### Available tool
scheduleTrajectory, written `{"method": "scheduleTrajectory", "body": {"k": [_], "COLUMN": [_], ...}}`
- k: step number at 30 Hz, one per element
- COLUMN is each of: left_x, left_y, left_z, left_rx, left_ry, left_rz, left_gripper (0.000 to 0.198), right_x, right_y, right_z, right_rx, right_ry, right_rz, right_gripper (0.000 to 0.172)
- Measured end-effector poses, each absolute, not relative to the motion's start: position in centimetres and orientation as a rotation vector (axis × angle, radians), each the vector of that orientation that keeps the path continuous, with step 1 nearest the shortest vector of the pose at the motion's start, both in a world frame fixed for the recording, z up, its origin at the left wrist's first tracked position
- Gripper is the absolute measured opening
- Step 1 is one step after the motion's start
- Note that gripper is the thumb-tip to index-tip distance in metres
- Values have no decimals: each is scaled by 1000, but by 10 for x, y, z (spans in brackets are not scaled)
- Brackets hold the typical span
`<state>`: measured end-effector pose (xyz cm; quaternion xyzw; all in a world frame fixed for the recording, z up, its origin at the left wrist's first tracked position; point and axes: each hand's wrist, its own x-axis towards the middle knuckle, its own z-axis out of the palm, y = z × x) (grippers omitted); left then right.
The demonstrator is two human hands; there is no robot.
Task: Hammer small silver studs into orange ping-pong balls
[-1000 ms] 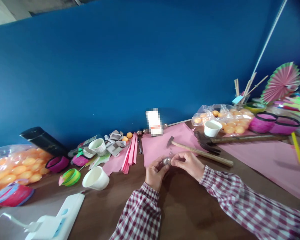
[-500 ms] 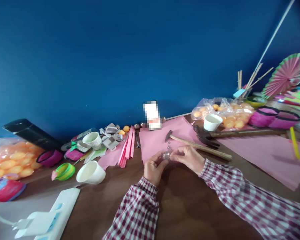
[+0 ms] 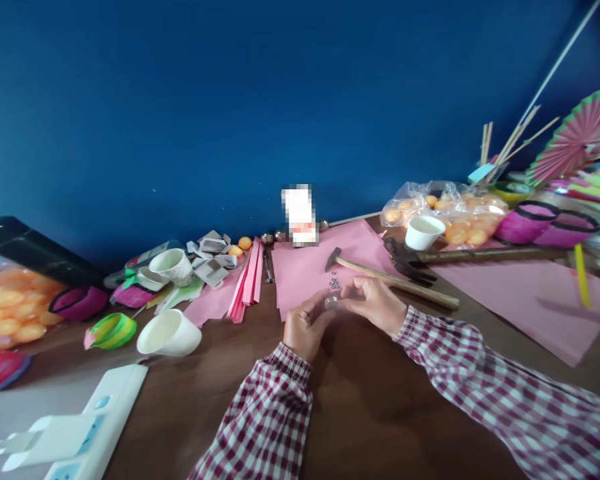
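Note:
My left hand (image 3: 304,328) and my right hand (image 3: 373,303) meet over the brown table, both pinching a small shiny silver piece (image 3: 331,302) between their fingertips. Both arms wear red and white checked sleeves. Just beyond the fingers a few tiny metal bits (image 3: 335,283) lie on a pink paper sheet (image 3: 305,273). A small hammer with a wooden handle (image 3: 390,280) lies on that sheet to the right of my hands.
A white paper cup (image 3: 169,333) lies on its side at the left, near a green and yellow roll (image 3: 111,330). A second cup (image 3: 423,233), a larger hammer (image 3: 475,255), bags of orange balls (image 3: 455,217), pink baskets (image 3: 525,223) and folded pink strips (image 3: 247,287) crowd the table's back.
The view has drifted, so everything sits slightly lower left and nearer. My hands stay together on the small silver piece, with the fingers shifting a little around it.

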<state>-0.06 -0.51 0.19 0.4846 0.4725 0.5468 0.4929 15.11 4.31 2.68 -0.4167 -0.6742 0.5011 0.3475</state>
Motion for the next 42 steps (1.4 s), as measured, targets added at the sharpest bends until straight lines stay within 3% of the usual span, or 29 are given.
{"method": "scheduleTrajectory", "body": {"k": [3, 15, 31, 42], "left_x": [-2, -1, 2, -1], "left_y": [-4, -5, -5, -6], "left_z": [0, 13, 18, 21], "left_rx": [1158, 763, 684, 659], "left_ry": [1117, 845, 930, 939], "left_rz": [1320, 1432, 1438, 1421], "left_gripper": [40, 33, 35, 31], "right_x": [150, 142, 139, 139], "right_y": [43, 36, 29, 33], "right_z": [26, 29, 26, 22], "right_rx": [-1058, -906, -832, -722], "right_ry": [-1738, -1796, -1917, -1875], "right_rz": [1230, 1025, 826, 1000], "right_gripper": [28, 14, 25, 30]}}
